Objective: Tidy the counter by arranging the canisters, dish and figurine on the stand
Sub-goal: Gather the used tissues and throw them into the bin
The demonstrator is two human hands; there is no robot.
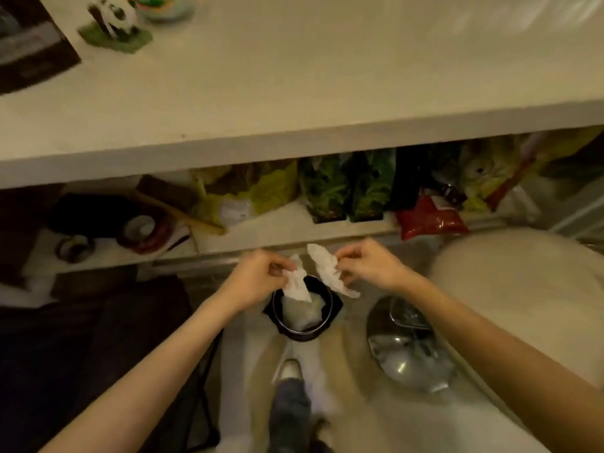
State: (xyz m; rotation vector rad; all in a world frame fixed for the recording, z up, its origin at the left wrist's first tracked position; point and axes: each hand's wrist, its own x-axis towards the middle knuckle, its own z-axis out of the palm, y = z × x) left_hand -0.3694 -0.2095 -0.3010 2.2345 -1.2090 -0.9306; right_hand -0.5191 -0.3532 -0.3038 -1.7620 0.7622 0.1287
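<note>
Both hands are pinched shut on scraps of white tissue — the left hand (261, 276) grips one crumpled piece (296, 286), the right hand (367, 264) another (328, 269) — held directly over a small dark bin (302, 313) on the floor, apparently so the scraps fall straight inside, where pale paper already lies. The person leans over the white counter (294, 86), a foot (289, 371) visible below beside a shiny round metal lid (405, 341). Up at the counter's far left corner stands the figurine (114, 24), a black-and-white animal on a green base, just beside a rounded, blurred vessel (163, 6) — dish or canister, it cannot be told. Neither is being handled; judging by this, the arranging is not yet under way. Snack bags (346, 188) crowd the shelf beneath the counter.
</note>
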